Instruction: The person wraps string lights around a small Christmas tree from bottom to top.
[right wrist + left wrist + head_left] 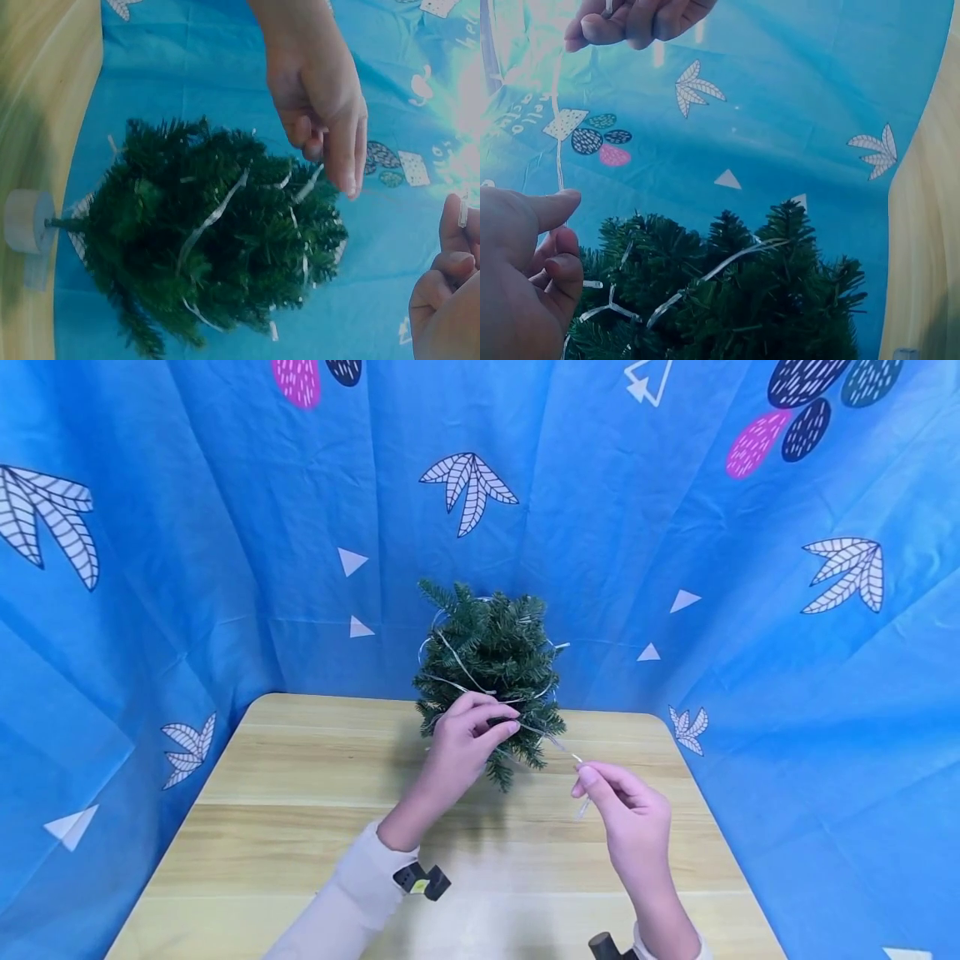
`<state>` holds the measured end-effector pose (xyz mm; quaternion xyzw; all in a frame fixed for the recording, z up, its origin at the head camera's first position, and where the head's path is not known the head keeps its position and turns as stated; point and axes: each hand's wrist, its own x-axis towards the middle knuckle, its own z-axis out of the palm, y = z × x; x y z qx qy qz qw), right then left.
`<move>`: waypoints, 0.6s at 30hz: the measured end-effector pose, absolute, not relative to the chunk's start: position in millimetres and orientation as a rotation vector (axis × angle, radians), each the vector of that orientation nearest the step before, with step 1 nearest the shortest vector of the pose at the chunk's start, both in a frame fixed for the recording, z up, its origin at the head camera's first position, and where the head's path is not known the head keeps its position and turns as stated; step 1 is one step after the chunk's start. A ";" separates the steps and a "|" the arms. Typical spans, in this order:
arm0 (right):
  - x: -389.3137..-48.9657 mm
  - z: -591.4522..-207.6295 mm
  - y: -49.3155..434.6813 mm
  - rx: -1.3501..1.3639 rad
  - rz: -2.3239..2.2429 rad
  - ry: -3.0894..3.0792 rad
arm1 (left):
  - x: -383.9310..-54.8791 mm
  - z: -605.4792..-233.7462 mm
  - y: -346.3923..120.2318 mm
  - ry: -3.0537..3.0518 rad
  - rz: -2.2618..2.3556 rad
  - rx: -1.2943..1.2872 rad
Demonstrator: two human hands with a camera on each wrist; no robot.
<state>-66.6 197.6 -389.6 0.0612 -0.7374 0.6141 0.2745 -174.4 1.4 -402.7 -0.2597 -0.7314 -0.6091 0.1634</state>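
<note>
A small artificial Christmas tree (495,647) stands near the table's back edge, wound with a clear string of lights (559,166). My left hand (461,747) is at the near side of the tree and pinches the string between thumb and fingers. To the right and nearer, my right hand (630,814) pinches the string's loose stretch, with a short tail hanging below the fingers. Between the two hands the string runs fairly straight. In the right wrist view, the tree's round pale base (28,221) shows; my left hand (322,97) is beside the treetop.
The wooden table (300,827) has a blue patterned cloth (300,527) hanging behind it and on both sides. A dark wrist camera (422,880) sits on the left sleeve, another (606,946) by the right wrist.
</note>
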 end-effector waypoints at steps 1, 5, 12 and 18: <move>-67.9 -387.9 199.5 0.166 1.632 -1.998 | -174.5 -403.3 1.2 -2.080 -1.731 -0.736; -73.7 -377.3 207.1 0.195 1.551 -2.040 | -176.7 -404.8 -0.6 -2.076 -1.686 -0.744; -91.2 -361.9 223.1 0.253 1.369 -2.024 | -182.5 -408.0 -9.7 -2.074 -1.550 -0.747; -108.8 -353.1 233.0 0.239 1.335 -2.018 | -184.9 -404.4 -13.5 -2.030 -1.503 -0.775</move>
